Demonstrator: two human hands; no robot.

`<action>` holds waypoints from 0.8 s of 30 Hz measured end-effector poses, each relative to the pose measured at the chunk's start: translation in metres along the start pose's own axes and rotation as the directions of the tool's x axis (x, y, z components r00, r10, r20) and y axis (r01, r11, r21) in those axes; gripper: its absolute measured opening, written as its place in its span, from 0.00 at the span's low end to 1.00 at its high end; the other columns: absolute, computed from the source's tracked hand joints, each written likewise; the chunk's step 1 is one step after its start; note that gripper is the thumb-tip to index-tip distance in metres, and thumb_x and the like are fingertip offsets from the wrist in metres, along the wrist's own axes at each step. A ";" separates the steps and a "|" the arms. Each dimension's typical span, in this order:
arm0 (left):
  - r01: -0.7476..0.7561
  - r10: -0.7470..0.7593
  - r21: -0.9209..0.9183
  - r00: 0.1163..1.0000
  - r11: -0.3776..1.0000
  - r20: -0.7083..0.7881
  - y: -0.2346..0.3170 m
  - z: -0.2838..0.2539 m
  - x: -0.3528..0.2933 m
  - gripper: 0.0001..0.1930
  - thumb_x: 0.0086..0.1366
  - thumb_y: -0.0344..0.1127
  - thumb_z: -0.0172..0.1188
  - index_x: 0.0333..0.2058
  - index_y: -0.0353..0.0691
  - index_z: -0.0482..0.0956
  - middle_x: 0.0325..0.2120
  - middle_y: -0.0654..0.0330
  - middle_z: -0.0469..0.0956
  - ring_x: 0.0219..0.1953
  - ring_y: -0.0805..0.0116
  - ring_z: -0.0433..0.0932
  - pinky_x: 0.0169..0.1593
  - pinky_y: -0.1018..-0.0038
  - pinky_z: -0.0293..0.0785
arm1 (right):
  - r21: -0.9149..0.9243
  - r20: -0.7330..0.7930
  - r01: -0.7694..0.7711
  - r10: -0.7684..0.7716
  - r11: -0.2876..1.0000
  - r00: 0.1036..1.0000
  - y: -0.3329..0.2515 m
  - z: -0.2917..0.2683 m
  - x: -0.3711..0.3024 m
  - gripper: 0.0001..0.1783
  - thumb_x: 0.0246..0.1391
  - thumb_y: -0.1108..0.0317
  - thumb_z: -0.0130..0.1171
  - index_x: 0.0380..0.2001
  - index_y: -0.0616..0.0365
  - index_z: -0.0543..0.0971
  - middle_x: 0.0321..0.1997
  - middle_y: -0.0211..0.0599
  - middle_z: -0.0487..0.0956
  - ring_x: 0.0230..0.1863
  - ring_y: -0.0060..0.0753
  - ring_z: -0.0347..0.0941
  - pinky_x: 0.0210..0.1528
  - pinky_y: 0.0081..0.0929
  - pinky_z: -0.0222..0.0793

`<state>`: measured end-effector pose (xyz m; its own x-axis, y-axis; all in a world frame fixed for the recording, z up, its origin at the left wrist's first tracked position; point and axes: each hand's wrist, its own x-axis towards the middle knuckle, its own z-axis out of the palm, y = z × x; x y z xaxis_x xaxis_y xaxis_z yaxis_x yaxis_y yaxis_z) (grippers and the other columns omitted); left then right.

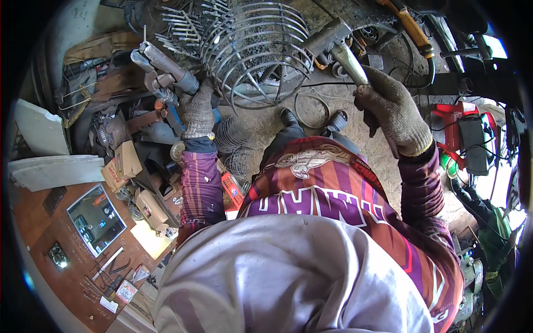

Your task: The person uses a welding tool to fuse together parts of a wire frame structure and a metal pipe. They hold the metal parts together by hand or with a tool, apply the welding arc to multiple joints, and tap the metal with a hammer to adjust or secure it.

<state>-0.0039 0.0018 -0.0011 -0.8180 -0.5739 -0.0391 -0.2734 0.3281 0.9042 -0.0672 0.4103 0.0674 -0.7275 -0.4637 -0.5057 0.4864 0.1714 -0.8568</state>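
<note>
right hand (395, 108) clamped on grey steel hammer (348, 64), left hand (198, 114) gripping grey clamp-like metal tool (170, 66); hammer slipping could dent round silver-wire cage (240, 60)!

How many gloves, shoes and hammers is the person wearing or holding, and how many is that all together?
Gloves: 2, one on each hand
Shoes: 2, one on each foot
Hammers: 1, in the right hand
Total: 5
</note>
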 end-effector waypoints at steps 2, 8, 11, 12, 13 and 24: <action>0.026 -0.026 -0.059 1.000 0.998 -0.007 0.002 0.002 -0.001 0.18 0.61 0.44 0.70 0.42 0.36 0.81 0.38 0.63 0.81 0.37 0.70 0.75 0.44 0.68 0.71 | -0.016 -0.028 0.014 -0.014 1.000 1.000 -0.001 0.001 0.002 0.24 0.64 0.62 0.56 0.60 0.61 0.72 0.30 0.26 0.74 0.25 0.14 0.70 0.26 0.19 0.68; 0.068 -0.068 -0.001 0.997 0.998 0.037 0.001 -0.001 0.001 0.19 0.62 0.42 0.69 0.46 0.36 0.80 0.40 0.62 0.81 0.41 0.70 0.77 0.47 0.69 0.73 | -0.607 -0.133 0.323 -0.494 0.726 0.859 -0.010 -0.003 0.049 0.27 0.59 0.59 0.57 0.60 0.59 0.72 0.39 0.47 0.82 0.35 0.43 0.81 0.37 0.40 0.76; 0.062 -0.063 0.042 0.998 0.997 0.018 0.030 0.006 -0.006 0.23 0.61 0.41 0.70 0.51 0.35 0.77 0.44 0.61 0.79 0.43 0.69 0.77 0.49 0.69 0.74 | -0.832 -0.141 0.259 -0.638 0.492 0.757 -0.024 -0.003 0.086 0.26 0.59 0.58 0.53 0.59 0.58 0.74 0.49 0.56 0.81 0.51 0.55 0.78 0.53 0.44 0.73; 0.120 -0.120 -0.029 0.993 0.992 0.006 0.022 0.002 -0.008 0.25 0.61 0.42 0.71 0.52 0.34 0.77 0.45 0.60 0.79 0.44 0.69 0.77 0.51 0.69 0.73 | -0.795 -0.144 0.185 -0.476 0.577 0.867 -0.058 0.008 0.080 0.26 0.57 0.62 0.55 0.59 0.53 0.72 0.42 0.57 0.81 0.48 0.57 0.78 0.49 0.48 0.72; 0.120 -0.120 -0.054 0.993 0.991 -0.001 0.017 0.002 -0.006 0.30 0.60 0.43 0.72 0.55 0.32 0.74 0.49 0.59 0.78 0.47 0.68 0.76 0.53 0.69 0.71 | -0.834 -0.144 0.152 -0.476 0.530 0.868 -0.061 0.010 0.084 0.26 0.57 0.63 0.55 0.60 0.53 0.72 0.43 0.57 0.81 0.48 0.57 0.77 0.49 0.48 0.72; 0.066 -0.068 -0.206 0.998 0.976 -0.003 0.029 0.004 -0.008 0.33 0.56 0.42 0.76 0.56 0.33 0.74 0.48 0.59 0.77 0.47 0.69 0.75 0.53 0.70 0.71 | -0.971 0.006 0.145 -0.591 0.188 0.807 -0.083 0.013 0.149 0.22 0.62 0.59 0.53 0.58 0.54 0.74 0.49 0.51 0.81 0.52 0.53 0.77 0.52 0.45 0.73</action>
<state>-0.0073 0.0189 0.0232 -0.7959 -0.5972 -0.0994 -0.2169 0.1279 0.9678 -0.2103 0.3157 0.0643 -0.8714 -0.4806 0.0985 -0.4841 0.8094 -0.3325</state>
